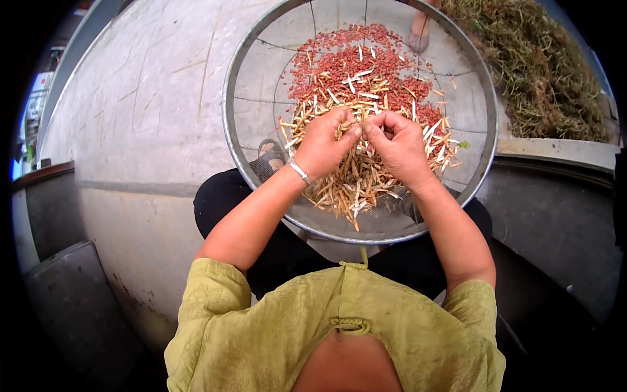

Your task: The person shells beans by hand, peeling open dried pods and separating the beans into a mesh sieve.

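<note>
My left hand (326, 144) and my right hand (397, 145) meet over the middle of a round mesh sieve (230, 98), fingertips pinched together. Between them is what looks like a dry bean pod (361, 117), partly hidden by the fingers. Below and around my hands lies a heap of dry tan bean pods (356, 179), with some pale split husks among them. Loose red beans (366, 55) spread across the far half of the mesh. The sieve has a metal rim and rests on my lap.
A pile of dried plants (535, 72) lies at the upper right beside a low ledge (555, 151). Another person's foot (419, 36) stands just past the sieve's far side. Pale concrete floor (150, 98) stretches to the left.
</note>
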`<move>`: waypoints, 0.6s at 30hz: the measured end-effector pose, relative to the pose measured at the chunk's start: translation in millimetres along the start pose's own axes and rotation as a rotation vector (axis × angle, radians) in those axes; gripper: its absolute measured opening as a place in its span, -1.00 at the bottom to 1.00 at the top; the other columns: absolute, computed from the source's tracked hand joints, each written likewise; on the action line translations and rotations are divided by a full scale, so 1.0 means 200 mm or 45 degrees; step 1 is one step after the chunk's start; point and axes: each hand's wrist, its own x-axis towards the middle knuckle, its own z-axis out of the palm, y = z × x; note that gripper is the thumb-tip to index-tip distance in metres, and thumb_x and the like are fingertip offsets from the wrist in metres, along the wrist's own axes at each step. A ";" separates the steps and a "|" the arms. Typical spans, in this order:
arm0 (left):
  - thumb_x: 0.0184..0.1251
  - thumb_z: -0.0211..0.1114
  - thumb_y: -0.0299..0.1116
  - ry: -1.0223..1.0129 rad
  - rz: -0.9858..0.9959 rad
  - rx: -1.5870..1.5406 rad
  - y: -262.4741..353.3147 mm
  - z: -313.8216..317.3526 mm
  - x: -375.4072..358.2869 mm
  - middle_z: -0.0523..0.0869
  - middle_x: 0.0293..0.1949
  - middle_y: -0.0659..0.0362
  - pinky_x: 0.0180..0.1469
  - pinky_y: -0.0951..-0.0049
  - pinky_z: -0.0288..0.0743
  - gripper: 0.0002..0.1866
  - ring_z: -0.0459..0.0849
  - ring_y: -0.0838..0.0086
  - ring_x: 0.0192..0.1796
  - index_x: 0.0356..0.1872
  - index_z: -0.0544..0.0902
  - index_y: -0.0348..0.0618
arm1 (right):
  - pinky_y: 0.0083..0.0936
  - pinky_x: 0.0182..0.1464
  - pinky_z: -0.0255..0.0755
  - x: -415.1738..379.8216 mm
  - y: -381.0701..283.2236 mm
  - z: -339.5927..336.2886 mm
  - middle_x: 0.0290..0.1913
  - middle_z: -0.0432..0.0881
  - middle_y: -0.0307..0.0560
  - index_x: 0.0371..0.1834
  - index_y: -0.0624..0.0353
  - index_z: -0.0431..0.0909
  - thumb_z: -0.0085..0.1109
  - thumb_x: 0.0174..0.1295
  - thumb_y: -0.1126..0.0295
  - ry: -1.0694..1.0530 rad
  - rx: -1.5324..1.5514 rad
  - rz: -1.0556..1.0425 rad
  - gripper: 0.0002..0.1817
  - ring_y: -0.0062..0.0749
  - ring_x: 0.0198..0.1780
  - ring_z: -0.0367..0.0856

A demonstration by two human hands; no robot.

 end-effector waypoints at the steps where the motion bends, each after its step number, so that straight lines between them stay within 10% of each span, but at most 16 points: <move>1: 0.20 0.23 -0.43 0.017 0.019 -0.059 -0.01 0.01 0.00 0.49 -0.52 0.27 -0.28 0.54 0.37 -0.87 0.44 0.61 -0.40 -0.44 0.46 -0.20 | -0.76 -0.50 0.29 0.00 0.00 0.00 -0.56 0.54 -0.35 -0.40 0.27 0.57 0.20 0.15 0.44 -0.001 -0.003 -0.006 -0.89 -0.79 -0.53 0.40; 13: 0.19 0.21 -0.43 0.031 -0.255 -0.571 0.03 0.04 0.01 0.53 -0.49 0.28 -0.26 0.57 0.38 -0.89 0.45 0.67 -0.35 -0.42 0.46 -0.18 | -0.76 -0.54 0.42 0.02 -0.02 0.03 -0.51 0.52 -0.28 -0.37 0.28 0.48 0.12 0.17 0.48 0.039 0.325 0.113 -0.91 -0.74 -0.57 0.47; 18: 0.25 0.24 -0.38 0.031 -0.239 -0.589 0.00 0.05 0.02 0.48 -0.53 0.39 -0.58 0.75 0.23 -0.89 0.34 0.80 -0.59 -0.35 0.48 -0.13 | -0.79 -0.55 0.38 0.02 -0.06 0.01 -0.52 0.51 -0.28 -0.36 0.27 0.46 0.11 0.20 0.46 0.013 0.298 0.142 -0.91 -0.73 -0.58 0.48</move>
